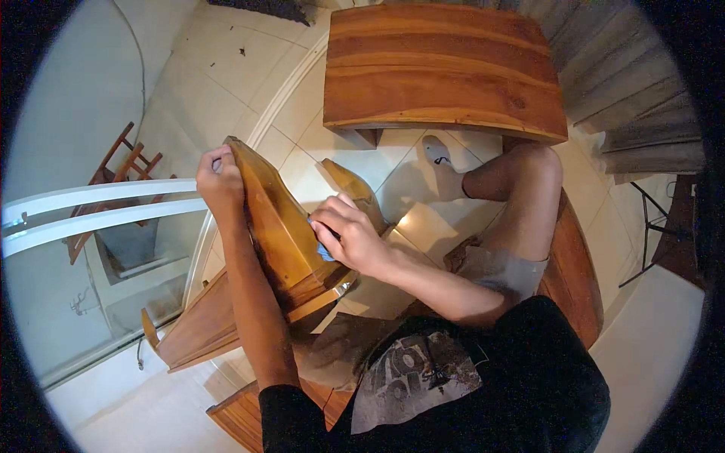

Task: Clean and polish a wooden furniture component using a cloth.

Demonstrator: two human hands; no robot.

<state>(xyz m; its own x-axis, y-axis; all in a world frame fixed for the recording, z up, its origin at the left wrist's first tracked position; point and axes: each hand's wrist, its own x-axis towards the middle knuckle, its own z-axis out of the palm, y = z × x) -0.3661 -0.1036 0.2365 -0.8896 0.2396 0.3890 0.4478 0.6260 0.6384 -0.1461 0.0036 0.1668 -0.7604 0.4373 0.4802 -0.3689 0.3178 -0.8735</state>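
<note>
Our left hand (221,180) grips the far end of the tilted wooden piece (273,219), left of centre, while our right hand (349,235) presses a bunched blue cloth (325,253) against its right side, and we'd call the wiping under way, not finished; which faces are done and which are left we can't tell, with a wooden table (442,68) standing beyond, far and right

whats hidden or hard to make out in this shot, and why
Blue item: head view, mostly covered by the right hand, so its full shape is unclear.
Far side of the wooden piece: head view, turned away and hidden by its near face.
Dark item: head view, cut off by the top edge.
Floor specks: head view, too small to identify.
</note>
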